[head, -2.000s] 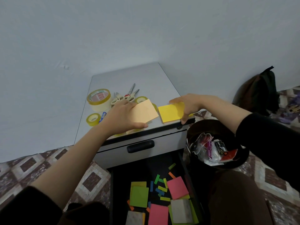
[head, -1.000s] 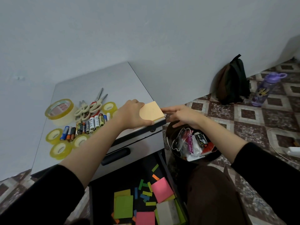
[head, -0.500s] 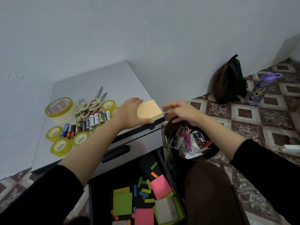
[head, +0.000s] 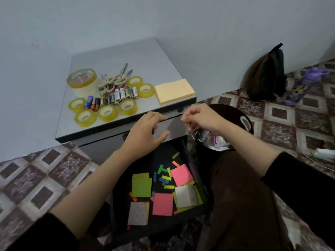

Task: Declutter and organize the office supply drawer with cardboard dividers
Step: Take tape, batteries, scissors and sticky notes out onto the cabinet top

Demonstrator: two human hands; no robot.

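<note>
Both hands are out in front, close together but not touching. Left hand is palm-down, fingers loosely bent, thumb sticking out to the right, holding nothing. Right hand sits a bit higher, knuckles up, fingers curled downward with the tips bunched together, and I can't see anything in them. Left forearm and right forearm are bare, angling in from the bottom corners, with the black sleeves pushed up.

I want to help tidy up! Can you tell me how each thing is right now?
Drawer: pulled open, coloured notes loose inside.
Yellow pad: flat on the cabinet top.
Tape rolls: lying flat.
Batteries: lying in a row.
Bin: filled with rubbish.
Left hand: relaxed, empty.
Right hand: loosely curled, nothing seen in it.
</note>
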